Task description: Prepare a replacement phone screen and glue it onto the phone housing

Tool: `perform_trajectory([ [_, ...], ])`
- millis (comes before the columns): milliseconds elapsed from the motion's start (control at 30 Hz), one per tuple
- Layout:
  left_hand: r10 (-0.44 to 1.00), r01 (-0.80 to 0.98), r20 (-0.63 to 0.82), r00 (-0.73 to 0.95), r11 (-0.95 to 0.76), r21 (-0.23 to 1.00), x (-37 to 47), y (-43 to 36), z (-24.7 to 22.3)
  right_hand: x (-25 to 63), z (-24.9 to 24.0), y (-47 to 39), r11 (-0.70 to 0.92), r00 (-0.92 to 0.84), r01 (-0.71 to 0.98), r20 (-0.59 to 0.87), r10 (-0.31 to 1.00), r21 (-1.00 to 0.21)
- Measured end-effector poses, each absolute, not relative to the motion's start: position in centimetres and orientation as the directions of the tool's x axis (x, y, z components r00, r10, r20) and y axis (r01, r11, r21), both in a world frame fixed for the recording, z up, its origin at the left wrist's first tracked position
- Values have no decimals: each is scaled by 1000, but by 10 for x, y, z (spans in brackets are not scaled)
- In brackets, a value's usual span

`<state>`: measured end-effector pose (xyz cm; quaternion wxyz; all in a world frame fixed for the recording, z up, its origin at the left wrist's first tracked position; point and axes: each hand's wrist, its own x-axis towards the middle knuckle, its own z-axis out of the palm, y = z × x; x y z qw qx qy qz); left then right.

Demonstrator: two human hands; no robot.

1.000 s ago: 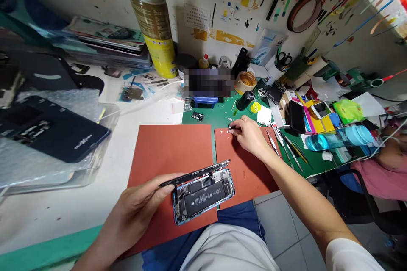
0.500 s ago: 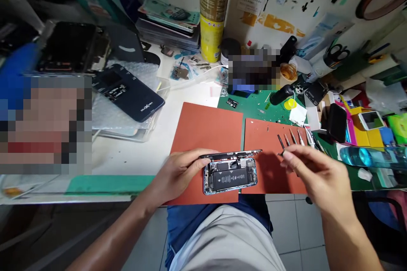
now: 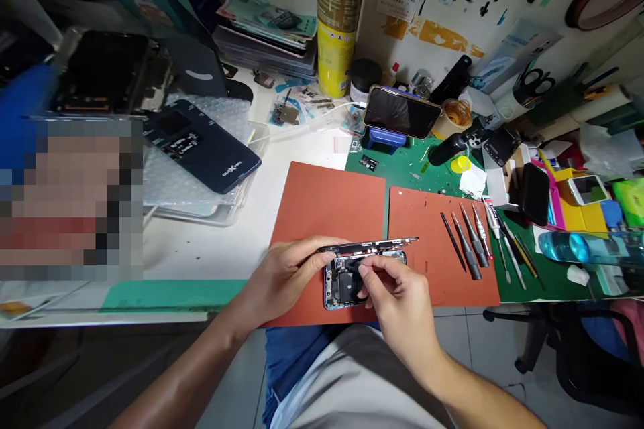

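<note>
An opened smartphone (image 3: 349,287) lies on the left orange-brown mat, its battery and inner parts showing. Its screen panel (image 3: 369,245) is lifted along the far edge, tilted up. My left hand (image 3: 289,275) is closed on the left end of that panel, thumb in front and fingers behind. Over the phone's inside, my right hand (image 3: 400,298) is in a pinch, with its fingertips down by the upper middle of the battery. Something small and dark may be between them, but the fingers hide it. The right part of the phone is covered by this hand.
Several screwdrivers and tweezers (image 3: 467,241) lie on the right mat (image 3: 417,248). A phone on a blue stand (image 3: 385,137) is behind the mats. A dark blue panel (image 3: 211,154) rests on bubble wrap at left. A tall spray can (image 3: 336,60) stands at the back.
My right hand has moved left from above the right mat to the inside of the opened phone, uncovering the screwdrivers. My left hand still holds the screen panel in place.
</note>
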<state>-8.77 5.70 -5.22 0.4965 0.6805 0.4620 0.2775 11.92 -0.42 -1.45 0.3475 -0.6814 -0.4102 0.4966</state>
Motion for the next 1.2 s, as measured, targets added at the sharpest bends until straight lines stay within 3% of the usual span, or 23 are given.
perform_trajectory([
  [433, 897, 232, -39, 440, -72, 970, -89, 54, -51, 98, -33, -4, -240, 148, 429, -195, 970, -871],
  [733, 888, 235, 24, 459, -147, 961, -87, 53, -49, 94, -31, -5, -25, 66, 650, 24, 998, -760],
  [1200, 878, 223, 29, 477, -153, 963, -88, 53, -49, 90, -31, -7, 17, 92, 702, 114, 989, -712],
])
